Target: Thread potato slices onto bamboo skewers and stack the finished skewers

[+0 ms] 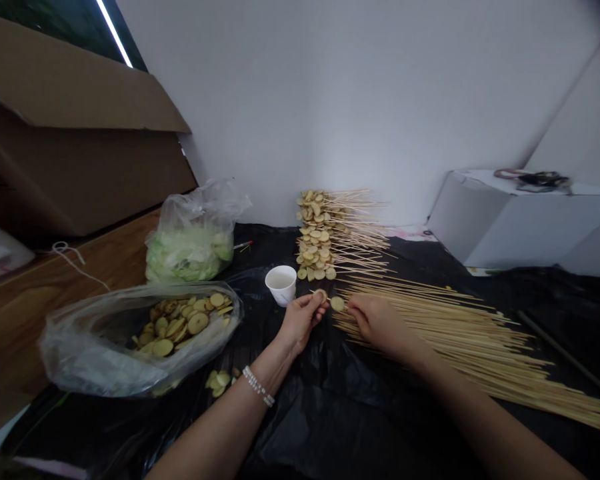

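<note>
My left hand pinches a round pale slice that sits on a thin stick, whose tip shows past it. Between my hands another slice is threaded on the same stick. My right hand is closed on the stick just right of that slice. Under and beyond my right hand spreads a large bundle of bare wooden sticks. Behind my hands lie rows of slices on sticks, slices at the left and stick ends to the right. A white cup stands by my left hand.
An open plastic bag of slices lies at the left, with a few loose slices near it. Behind it is a bag of pale green pieces. A cardboard box stands back left, a white box back right. Black plastic covers the surface.
</note>
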Motion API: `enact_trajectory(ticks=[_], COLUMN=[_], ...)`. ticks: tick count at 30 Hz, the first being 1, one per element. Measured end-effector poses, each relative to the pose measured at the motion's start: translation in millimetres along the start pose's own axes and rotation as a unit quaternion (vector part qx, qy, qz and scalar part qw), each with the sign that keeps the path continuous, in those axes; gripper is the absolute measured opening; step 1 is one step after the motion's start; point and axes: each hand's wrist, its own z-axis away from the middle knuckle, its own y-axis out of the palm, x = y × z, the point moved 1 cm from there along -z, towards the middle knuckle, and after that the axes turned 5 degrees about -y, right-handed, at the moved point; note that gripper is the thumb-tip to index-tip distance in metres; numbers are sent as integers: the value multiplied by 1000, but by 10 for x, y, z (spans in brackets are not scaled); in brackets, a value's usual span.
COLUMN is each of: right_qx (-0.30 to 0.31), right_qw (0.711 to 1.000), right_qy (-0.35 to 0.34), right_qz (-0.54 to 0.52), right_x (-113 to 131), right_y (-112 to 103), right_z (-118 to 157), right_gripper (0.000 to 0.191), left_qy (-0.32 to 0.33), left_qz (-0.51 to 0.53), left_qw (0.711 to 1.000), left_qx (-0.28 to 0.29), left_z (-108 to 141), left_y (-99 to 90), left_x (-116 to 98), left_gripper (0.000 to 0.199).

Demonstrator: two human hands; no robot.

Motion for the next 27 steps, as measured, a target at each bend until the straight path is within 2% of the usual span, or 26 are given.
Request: enact_trajectory(ticks=[16, 20, 23, 27], right_qx=[-3, -19, -36, -79], right_qw=[1000, 999, 999, 996], right_qy=[1, 13, 29, 43], right_qz=[-29, -26, -25, -21], right_x=[-10, -15, -48, -111], right_y=[79, 69, 42, -11], right_z=[-14, -19, -18, -15], right_gripper=[27, 26, 26, 25], left_qy=[2, -25, -73, -137], left_qz=[-64, -9, 69, 176], left_qw=[998, 999, 995, 972], left_qx=[26, 24, 21, 67], left_z=[53, 45, 51, 71], left_y=[47, 65, 72, 53], left_x=[-16, -11, -47, -118], left_gripper=[34, 32, 30, 20])
